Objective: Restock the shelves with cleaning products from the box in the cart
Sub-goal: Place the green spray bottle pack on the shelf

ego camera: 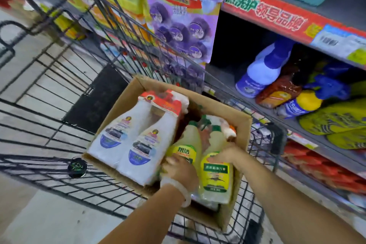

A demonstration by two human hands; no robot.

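Note:
A cardboard box [240,125] sits in a black wire cart [59,128]. Inside it lie a white twin pack of bottles [134,140] with a red top card and two yellow-labelled spray bottles side by side. My left hand [181,168], a pale bangle on its wrist, grips the left yellow bottle [187,144]. My right hand [227,155] curls over the right yellow bottle [215,174] from its far side. Both bottles still lie in the box.
Shelves stand to the right of the cart, with a red price strip [277,16]. On the shelf [297,123] at box height are a white-and-purple spray bottle [261,69], a red pouch, a blue-and-yellow bottle and yellow pouches. A purple hanging pack [182,16] dangles above the box.

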